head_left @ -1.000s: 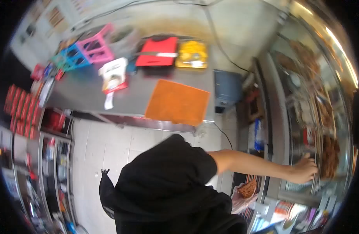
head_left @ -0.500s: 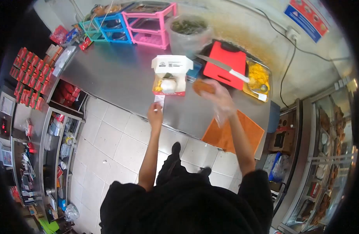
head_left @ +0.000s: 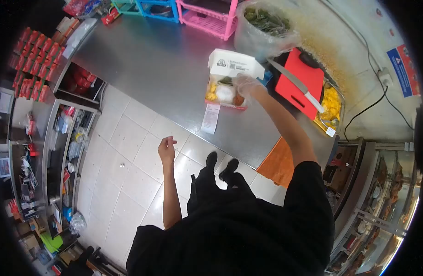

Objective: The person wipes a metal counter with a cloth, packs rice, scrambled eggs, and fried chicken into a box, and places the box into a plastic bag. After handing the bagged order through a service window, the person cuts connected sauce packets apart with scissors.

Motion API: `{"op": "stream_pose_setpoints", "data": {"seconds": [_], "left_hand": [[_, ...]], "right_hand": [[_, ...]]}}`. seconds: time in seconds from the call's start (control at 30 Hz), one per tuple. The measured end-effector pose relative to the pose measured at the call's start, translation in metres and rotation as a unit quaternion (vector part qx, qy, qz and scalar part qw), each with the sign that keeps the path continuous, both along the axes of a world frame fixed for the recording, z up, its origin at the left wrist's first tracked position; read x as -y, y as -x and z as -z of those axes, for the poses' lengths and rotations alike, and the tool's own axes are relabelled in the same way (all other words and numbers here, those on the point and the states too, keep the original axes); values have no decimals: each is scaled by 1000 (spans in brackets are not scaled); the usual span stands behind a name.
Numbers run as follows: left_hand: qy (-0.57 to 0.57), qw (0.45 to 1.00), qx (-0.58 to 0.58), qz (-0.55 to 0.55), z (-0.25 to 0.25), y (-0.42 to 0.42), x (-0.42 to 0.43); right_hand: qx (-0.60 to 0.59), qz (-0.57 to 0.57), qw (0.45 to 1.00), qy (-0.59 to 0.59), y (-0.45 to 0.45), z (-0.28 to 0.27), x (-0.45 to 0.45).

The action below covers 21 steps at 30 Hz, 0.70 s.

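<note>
My right hand, in a clear plastic glove, reaches into the right side of an open meal box. Its fingers are bent around the upper part of a brown fried piece, whose lower end shows below them. Inside the box are white rice, yellow food and green leaves. A printed receipt lies at the front of the box, over the counter. My bare left hand is in the air short of the counter edge, loosely open, with nothing visible in it.
On the steel counter, a knife lies across a red cutting board. Beyond are a tray of yellow food, a tub of leaves and a pink rack. An orange cloth lies at the counter edge.
My right hand has carried the fried piece left into the box's right side. My left hand has let go of the receipt and drawn back toward me. The view has shifted.
</note>
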<state>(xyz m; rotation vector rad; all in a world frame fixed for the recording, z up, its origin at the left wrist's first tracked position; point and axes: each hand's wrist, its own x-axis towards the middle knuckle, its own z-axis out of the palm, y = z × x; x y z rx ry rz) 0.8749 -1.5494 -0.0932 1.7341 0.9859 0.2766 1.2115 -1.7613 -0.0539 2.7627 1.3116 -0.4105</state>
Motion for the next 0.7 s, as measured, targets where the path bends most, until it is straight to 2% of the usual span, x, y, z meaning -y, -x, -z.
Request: {"op": "stream_pose_setpoints", "data": {"seconds": [0.03,0.07,0.17,0.23,0.27,0.3,0.37,0.43,0.47,0.5,0.53,0.57,0.63,0.7], "left_hand": [[-1,1000,7,9,2,-5,2],[-7,1000,4,25,-3,-12,7],[4,997,13,78,-24,-41,31],[64,980,70,174,-41,-63,63],[124,955,109,245,-48,-72,84],[182,920,147,315,-56,-83,107],[274,893,194,300,-89,-102,170],[311,877,267,252,-112,-127,224],[314,869,273,268,-114,-141,243],[317,861,277,284,-115,-158,259],[319,854,282,300,-116,-174,270],[331,859,217,324,-118,-187,277],[345,858,84,371,-122,-212,289],[471,801,157,335,-94,-238,314]], "right_hand": [[-35,48,998,-34,1,-4,5],[-23,27,999,-15,3,3,11],[-89,36,995,-15,4,17,14],[-76,54,994,-63,9,22,23],[-67,64,992,-89,10,20,29],[-58,134,977,-154,14,6,33],[-31,275,920,-277,29,-57,40],[-55,424,792,-436,51,-114,55],[-57,482,706,-516,61,-138,62],[-62,517,633,-572,65,-142,71],[-58,531,589,-606,66,-133,85],[-53,537,557,-631,64,-117,101],[-40,543,551,-633,57,-80,133],[1,532,593,-605,54,-50,157]]}}
